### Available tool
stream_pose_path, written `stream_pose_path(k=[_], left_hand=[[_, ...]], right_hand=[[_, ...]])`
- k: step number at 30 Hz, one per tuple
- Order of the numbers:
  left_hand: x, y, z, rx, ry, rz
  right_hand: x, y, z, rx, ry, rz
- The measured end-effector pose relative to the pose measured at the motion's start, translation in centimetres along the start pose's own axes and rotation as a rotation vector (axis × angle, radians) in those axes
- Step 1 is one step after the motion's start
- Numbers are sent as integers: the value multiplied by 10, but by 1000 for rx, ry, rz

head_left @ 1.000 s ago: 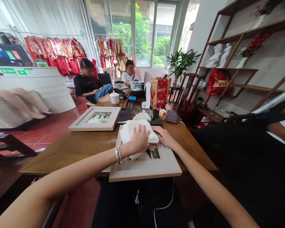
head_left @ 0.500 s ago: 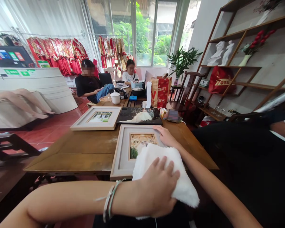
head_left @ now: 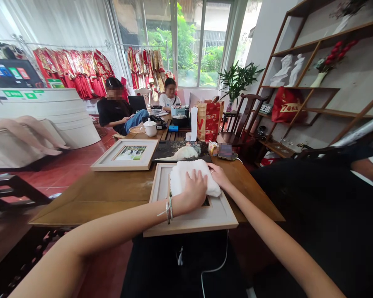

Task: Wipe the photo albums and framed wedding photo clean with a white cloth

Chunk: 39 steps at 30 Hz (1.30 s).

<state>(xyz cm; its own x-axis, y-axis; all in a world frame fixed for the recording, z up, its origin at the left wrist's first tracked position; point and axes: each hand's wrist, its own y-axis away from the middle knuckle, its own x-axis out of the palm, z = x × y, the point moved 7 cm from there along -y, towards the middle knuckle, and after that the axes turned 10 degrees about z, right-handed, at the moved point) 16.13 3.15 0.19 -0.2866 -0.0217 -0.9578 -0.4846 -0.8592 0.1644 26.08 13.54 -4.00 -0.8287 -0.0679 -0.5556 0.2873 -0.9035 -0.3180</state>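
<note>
- Table [head_left: 112, 194] of brown wood fills the middle of the view, with a second framed picture [head_left: 124, 155] and a dark picture panel [head_left: 182, 151] lying flat at its far side.
- Pale picture frame [head_left: 189, 219] lies flat and face up at the near edge of the table, right in front of the person. Its long axis runs straight away from the person, and the near short end juts a little past the table edge.
- White cloth [head_left: 189, 176] (thick and fluffy) is bunched over the far half of the frame, covering most of the photo.
- Left hand [head_left: 194, 190] lies palm down on the cloth, fingers spread and only lightly bent, pressing rather than clutching.
- Right hand [head_left: 219, 176] rests flat on the frame's right border near the far corner, touching the cloth's edge, fingers loose and closed on nothing.
</note>
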Motion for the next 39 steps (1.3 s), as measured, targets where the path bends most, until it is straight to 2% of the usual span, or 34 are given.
stream_pose_path(k=[3,6,11,12,15,18,21,23,28,31,34,39], left_hand=[[-4,-4,6,-29,-16,-20],[-9,9,3,-13,-17,-10],[-12,67,-20,189,-36,6],[-13,82,-24,219,-41,-38],[-5,118,-21,191,-31,-72],[5,134,-4,140,1,-16],[10,125,29,-18,19,94],[10,109,49,-89,26,109],[9,62,90,-122,77,-99],[14,44,108,-141,123,-152],[16,38,107,-121,144,-112],[14,62,72,5,188,23]], right_hand=[[-1,1,3,2,25,-3],[3,4,9,-55,91,41],[13,6,10,-147,178,85],[14,6,9,-159,183,88],[15,6,7,-180,189,97],[15,6,6,-171,202,97],[15,7,8,-158,211,97],[15,7,8,-153,215,101],[15,7,7,-165,250,103],[14,7,7,-171,242,88],[14,7,6,-154,240,73],[16,8,6,-163,225,65]])
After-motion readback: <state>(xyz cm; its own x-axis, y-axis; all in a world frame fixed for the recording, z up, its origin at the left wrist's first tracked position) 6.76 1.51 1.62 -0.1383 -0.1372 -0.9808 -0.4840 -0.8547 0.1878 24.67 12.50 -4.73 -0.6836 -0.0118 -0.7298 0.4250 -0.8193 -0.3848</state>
